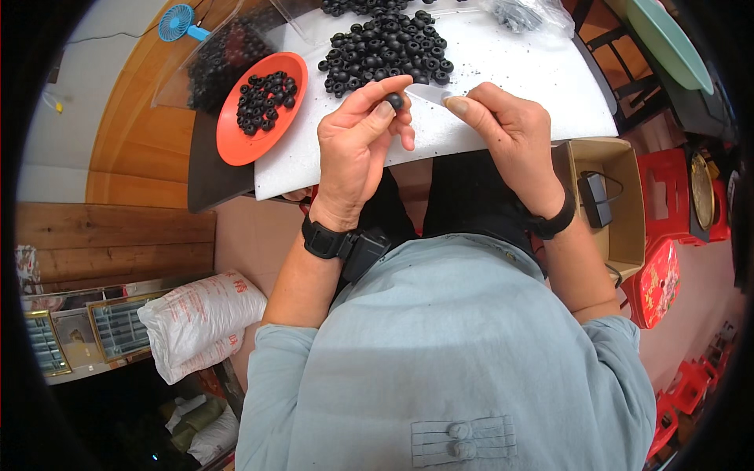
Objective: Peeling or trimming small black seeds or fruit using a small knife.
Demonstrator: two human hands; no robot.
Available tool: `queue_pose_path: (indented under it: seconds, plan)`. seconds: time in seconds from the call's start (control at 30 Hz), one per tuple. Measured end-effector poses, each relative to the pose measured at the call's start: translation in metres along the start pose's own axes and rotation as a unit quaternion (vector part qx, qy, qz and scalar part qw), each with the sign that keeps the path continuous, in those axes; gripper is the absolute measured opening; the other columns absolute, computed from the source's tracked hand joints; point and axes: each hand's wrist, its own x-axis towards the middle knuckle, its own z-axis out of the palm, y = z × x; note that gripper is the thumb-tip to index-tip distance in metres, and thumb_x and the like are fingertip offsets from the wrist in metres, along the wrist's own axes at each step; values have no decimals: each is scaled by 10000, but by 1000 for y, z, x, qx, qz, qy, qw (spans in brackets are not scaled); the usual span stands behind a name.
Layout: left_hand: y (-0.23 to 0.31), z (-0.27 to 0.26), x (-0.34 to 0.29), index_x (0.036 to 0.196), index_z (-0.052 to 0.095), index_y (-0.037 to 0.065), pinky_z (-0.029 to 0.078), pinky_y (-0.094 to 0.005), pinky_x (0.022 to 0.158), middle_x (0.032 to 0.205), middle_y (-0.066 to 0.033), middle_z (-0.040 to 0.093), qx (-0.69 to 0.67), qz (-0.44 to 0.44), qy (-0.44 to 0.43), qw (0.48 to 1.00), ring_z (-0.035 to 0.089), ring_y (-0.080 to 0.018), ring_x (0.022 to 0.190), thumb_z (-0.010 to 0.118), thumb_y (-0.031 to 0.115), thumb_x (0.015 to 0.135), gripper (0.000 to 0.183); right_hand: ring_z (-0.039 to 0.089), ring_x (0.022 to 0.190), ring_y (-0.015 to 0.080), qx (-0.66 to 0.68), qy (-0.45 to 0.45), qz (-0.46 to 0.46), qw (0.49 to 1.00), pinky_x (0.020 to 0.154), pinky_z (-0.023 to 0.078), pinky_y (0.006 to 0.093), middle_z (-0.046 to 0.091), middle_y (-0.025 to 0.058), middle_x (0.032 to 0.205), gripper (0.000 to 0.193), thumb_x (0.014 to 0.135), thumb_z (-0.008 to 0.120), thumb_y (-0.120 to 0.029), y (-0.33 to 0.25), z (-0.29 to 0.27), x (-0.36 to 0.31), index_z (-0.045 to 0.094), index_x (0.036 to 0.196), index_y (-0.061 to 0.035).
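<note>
My left hand [355, 145] pinches a small round black ball-shaped piece [394, 101] between thumb and fingers, above the near part of the white foam-like board [471, 129]. To its right, my right hand [512, 129] grips a small knife [426, 93]. Its thin pale blade points left toward the black piece; whether they touch I cannot tell, and the handle is hidden in the fist. Just beyond my hands lies a heap of similar black pieces [385, 51], several showing holes. An orange-red plate [234, 147] left of my hands holds more of them.
A clear bin [224, 67] of black pieces stands behind the plate, near a small blue fan [176, 23]. A clear plastic bag [534, 16] lies at the far right of the board. A cardboard box [628, 235] and red stools [664, 188] stand to my right.
</note>
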Motion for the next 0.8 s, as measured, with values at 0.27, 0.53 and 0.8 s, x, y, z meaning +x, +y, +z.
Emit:
queue_pose_path:
  seconds: [0.27,0.53,0.8]
  plan:
    - [-1,-2,0,1334,633,-95,551,-332,740,1057,-140,665,-11,0,-10,1000,634,-227,811,560,47,1050,326,552,476,204,-108,10,-42,993,457,386,339,586,59,572,399,964,720,-408,-5,4,-1,669,724,-93]
    - [-3,-2,-1,1307,652,-99,568,-333,747,1063,-125,649,-19,3,-1,1000,646,-224,809,574,28,1042,305,540,465,184,-122,11,-50,991,444,376,327,582,42,561,418,973,706,-425,-5,4,-2,658,715,-99]
    - [-3,-3,-2,1291,660,-100,570,-323,730,1040,-132,654,-14,15,-6,1000,651,-224,789,573,23,1042,292,548,472,187,-148,7,-70,986,443,385,330,580,34,568,409,978,697,-421,-6,3,-1,653,721,-105]
